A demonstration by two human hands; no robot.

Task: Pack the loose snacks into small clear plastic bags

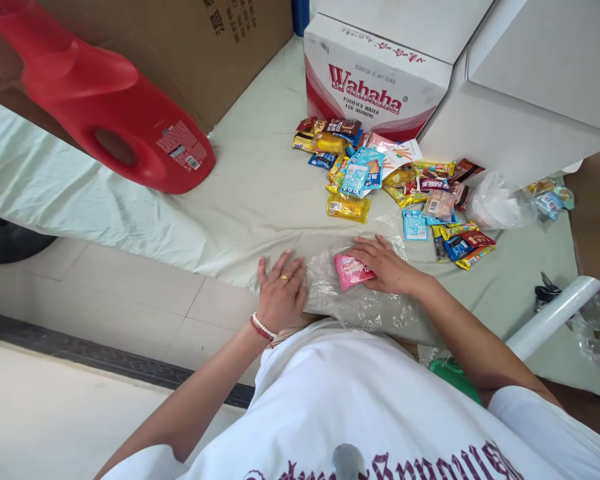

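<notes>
A clear plastic bag point(325, 293) lies crumpled near the front edge of the covered table, in front of my body. On it rests a pink snack packet point(349, 272). My right hand point(383, 267) is closed over the packet's right end, which its fingers partly hide. At the bag's left edge, my left hand point(283, 290) lies flat, palm down and fingers apart, with nothing held. Beyond both hands is a loose pile of small wrapped snacks, including a yellow packet point(348, 208) and a light-blue packet point(415, 225).
A white Wahaba-style printed carton point(370, 87) stands behind the snacks. To the left is a large red jug point(145, 127) before a brown cardboard box point(180, 53). White plastic bags point(500, 200), scissors point(547, 290) and a plastic film roll point(555, 317) are at the right.
</notes>
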